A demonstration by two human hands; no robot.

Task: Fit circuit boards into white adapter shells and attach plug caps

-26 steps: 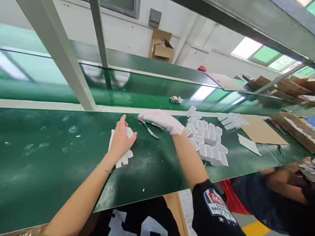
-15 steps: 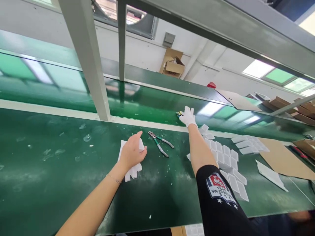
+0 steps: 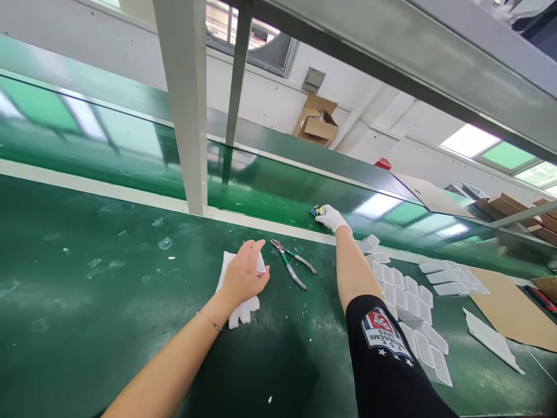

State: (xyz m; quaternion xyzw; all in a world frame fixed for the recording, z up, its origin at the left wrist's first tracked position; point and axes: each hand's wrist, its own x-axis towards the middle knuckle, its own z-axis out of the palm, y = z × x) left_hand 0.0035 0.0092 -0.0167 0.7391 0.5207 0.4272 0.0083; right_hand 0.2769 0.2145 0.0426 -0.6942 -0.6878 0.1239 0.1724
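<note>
My bare left hand [image 3: 246, 270] is closed round a small white plastic piece [image 3: 260, 264], above a white glove [image 3: 244, 311] lying on the green table. My right hand [image 3: 331, 218], in a white glove, pinches a small circuit board [image 3: 315, 211] with yellow and blue parts over the glossy green strip behind the pale rail. Between the hands lie pliers [image 3: 285, 259] with green and grey handles, their jaws pointing away from me. Beside my right forearm, several translucent white trays [image 3: 402, 290] stand in rows.
A grey post [image 3: 191, 116] rises from the pale rail [image 3: 261, 226]. More trays [image 3: 452, 277], brown cardboard [image 3: 509, 302] and a white strip [image 3: 491, 339] lie at the right. Beyond the green strip sits an open carton [image 3: 317, 125].
The view has shifted, so most things appear slightly further right. My right hand has turned, and more of the circuit board shows at its fingertips. My left hand keeps its hold.
</note>
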